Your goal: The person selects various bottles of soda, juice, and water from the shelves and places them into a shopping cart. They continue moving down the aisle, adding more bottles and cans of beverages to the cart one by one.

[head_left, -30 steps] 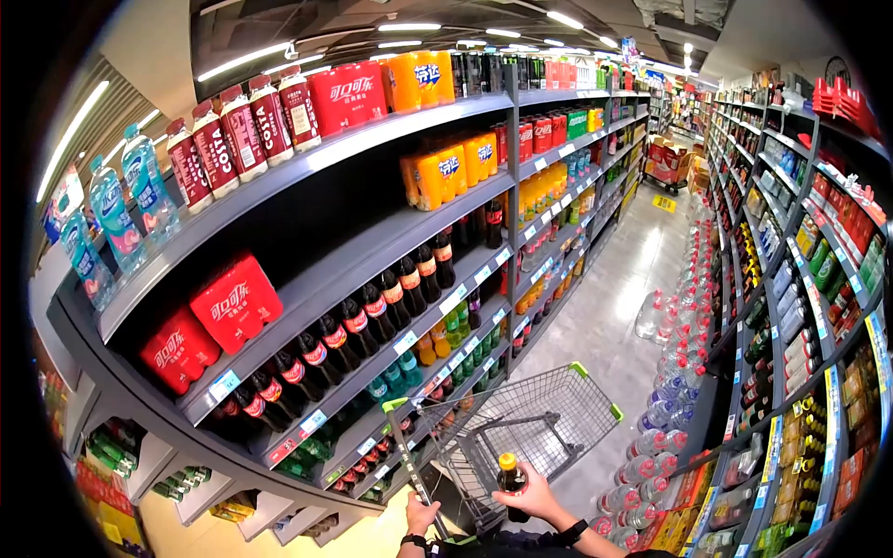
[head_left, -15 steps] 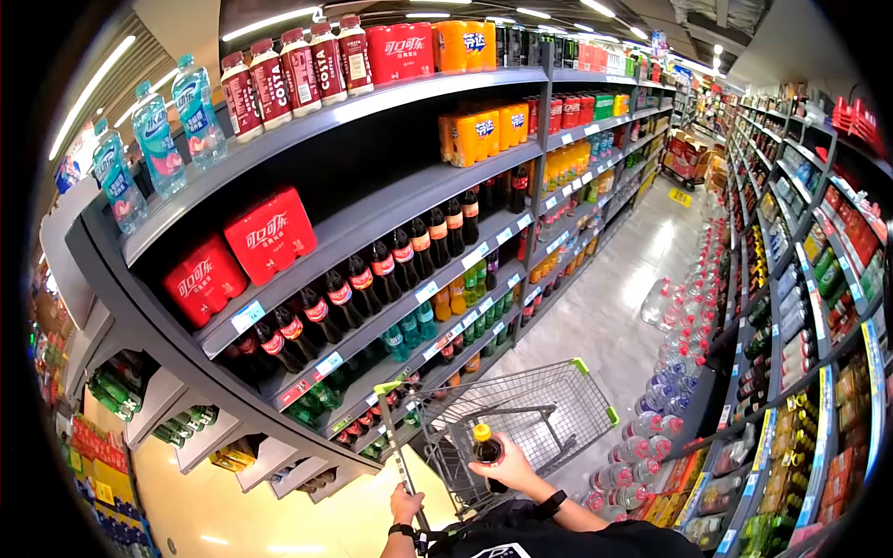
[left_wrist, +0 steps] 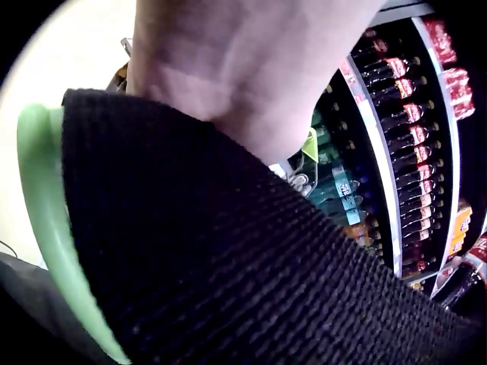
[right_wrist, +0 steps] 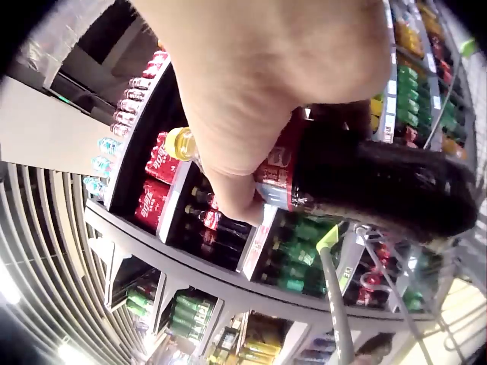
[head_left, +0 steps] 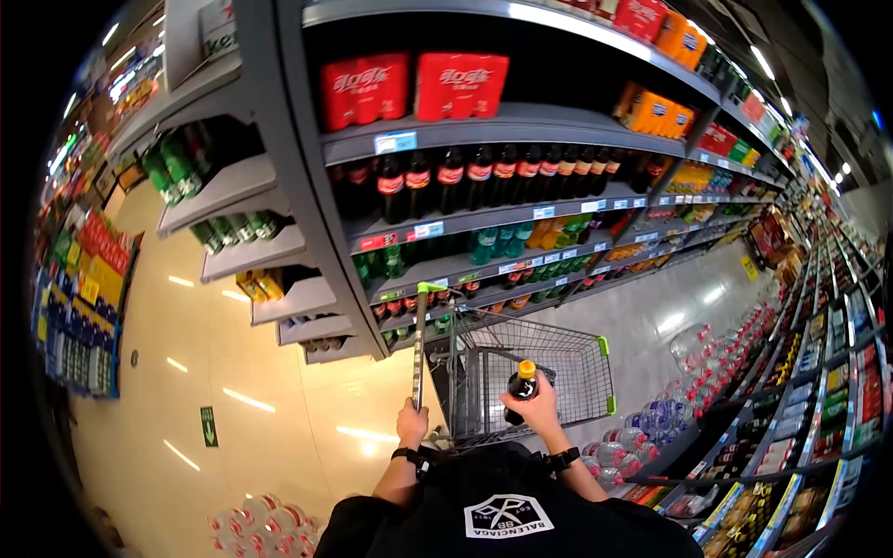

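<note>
Bottle (head_left: 522,389): dark, smooth, round, yellow cap; in the right hand (head_left: 542,405), fingers wrapped round it, over the near end of the cart (head_left: 579,365). Left hand (head_left: 411,424) curled round the straight cart handle (head_left: 420,349). Basket is wire mesh, 2 green far corners, side near shelf unit (head_left: 284,121). Glossy floor (head_left: 298,395) open at left.

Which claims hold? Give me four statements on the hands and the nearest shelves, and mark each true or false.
1. The right hand holds a bottle with a yellow cap. True.
2. The left hand holds a second bottle. False: it grips the cart handle.
3. Two red packs stand on the shelf above the row of dark bottles. True.
4. In the head view, the orange packs on that shelf are left of the red ones. False: they are to the right.
</note>
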Demonstrator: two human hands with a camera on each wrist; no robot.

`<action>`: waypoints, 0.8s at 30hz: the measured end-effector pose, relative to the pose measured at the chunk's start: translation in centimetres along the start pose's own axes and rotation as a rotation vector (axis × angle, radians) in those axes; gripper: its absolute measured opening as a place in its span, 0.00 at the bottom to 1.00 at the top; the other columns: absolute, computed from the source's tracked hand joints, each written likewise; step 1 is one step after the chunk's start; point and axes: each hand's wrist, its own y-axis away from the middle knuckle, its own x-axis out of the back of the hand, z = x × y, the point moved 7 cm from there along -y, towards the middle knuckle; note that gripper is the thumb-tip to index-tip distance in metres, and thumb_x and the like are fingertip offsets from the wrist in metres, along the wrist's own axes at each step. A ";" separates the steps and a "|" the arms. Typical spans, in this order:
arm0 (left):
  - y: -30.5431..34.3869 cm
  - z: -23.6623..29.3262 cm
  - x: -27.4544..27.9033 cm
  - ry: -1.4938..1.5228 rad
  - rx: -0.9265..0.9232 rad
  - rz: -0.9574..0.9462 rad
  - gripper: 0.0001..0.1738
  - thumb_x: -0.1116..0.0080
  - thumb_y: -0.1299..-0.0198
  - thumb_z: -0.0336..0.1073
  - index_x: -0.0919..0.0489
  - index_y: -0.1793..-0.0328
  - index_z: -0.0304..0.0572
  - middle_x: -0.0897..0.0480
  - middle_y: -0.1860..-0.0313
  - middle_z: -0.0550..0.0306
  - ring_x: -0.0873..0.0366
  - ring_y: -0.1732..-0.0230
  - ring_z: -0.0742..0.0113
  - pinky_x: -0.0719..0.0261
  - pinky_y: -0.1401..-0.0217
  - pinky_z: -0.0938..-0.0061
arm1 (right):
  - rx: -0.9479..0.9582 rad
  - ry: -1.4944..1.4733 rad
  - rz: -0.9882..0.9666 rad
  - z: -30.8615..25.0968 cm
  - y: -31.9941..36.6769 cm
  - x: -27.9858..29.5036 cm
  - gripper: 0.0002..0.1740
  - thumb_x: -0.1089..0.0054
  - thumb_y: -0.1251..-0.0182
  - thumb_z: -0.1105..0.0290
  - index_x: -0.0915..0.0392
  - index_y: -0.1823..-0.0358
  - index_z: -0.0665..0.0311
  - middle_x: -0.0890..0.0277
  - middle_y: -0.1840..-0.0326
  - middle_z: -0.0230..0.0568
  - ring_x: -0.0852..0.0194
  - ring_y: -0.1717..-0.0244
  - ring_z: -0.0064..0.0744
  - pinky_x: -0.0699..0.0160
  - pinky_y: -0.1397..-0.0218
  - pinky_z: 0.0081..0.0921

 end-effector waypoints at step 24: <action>4.3 1.8 3.5 -0.187 0.331 0.494 0.18 0.37 0.33 0.51 0.21 0.55 0.43 0.16 0.70 0.35 0.17 0.65 0.32 0.22 0.63 0.44 | -0.051 0.330 -0.396 26.8 -27.5 -20.8 0.41 0.17 0.54 0.60 0.25 0.37 0.62 0.13 0.54 0.53 0.12 0.52 0.55 0.15 0.50 0.45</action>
